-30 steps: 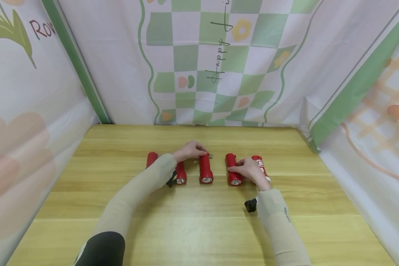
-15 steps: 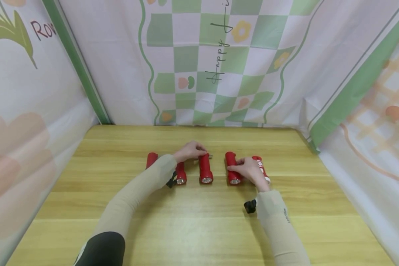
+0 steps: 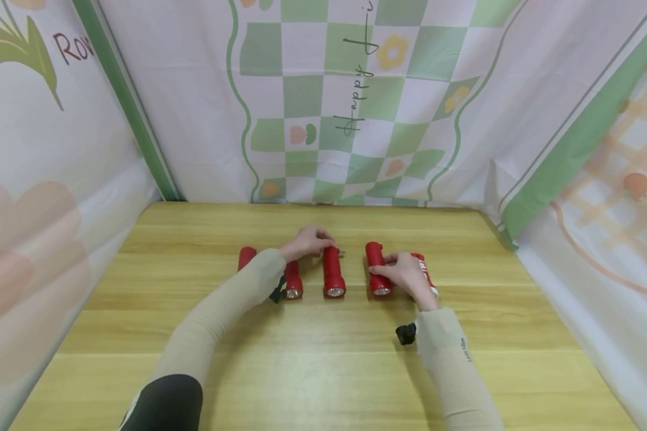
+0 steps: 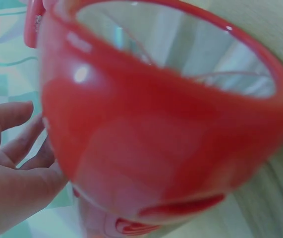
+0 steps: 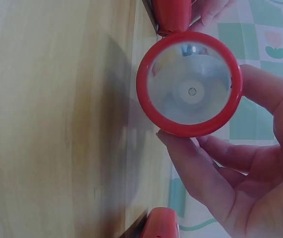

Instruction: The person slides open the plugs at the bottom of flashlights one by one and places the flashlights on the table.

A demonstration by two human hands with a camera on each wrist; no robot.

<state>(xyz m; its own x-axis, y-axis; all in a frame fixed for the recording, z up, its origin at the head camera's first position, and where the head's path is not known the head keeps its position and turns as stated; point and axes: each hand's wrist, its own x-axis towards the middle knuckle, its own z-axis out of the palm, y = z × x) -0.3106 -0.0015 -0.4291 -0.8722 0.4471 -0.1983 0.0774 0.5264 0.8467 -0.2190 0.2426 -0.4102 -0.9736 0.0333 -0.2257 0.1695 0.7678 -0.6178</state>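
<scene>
Red flashlights lie in a row on the wooden table, lens ends toward me. My right hand [image 3: 404, 272] pinches one flashlight [image 3: 374, 257] between thumb and fingers; the right wrist view shows its round lens [image 5: 192, 91] face-on, with a shadow beside it. At the far end of the middle flashlight [image 3: 333, 268], my left hand [image 3: 308, 241] pinches the tail with its fingertips. Close to the left wrist camera looms a big red lens head [image 4: 146, 134], hiding part of that hand. Another flashlight [image 3: 293, 281] sits under the left wrist, partly covered.
At the row's left end lies a flashlight [image 3: 246, 257] half hidden by the left sleeve. A red flashlight with white markings [image 3: 423, 267] lies beyond the right hand. A patterned cloth [image 3: 345, 120] hangs behind the table [image 3: 313, 371].
My right hand has shifted its flashlight slightly away from me, toward the back of the table. My left hand and the middle flashlight have hardly moved.
</scene>
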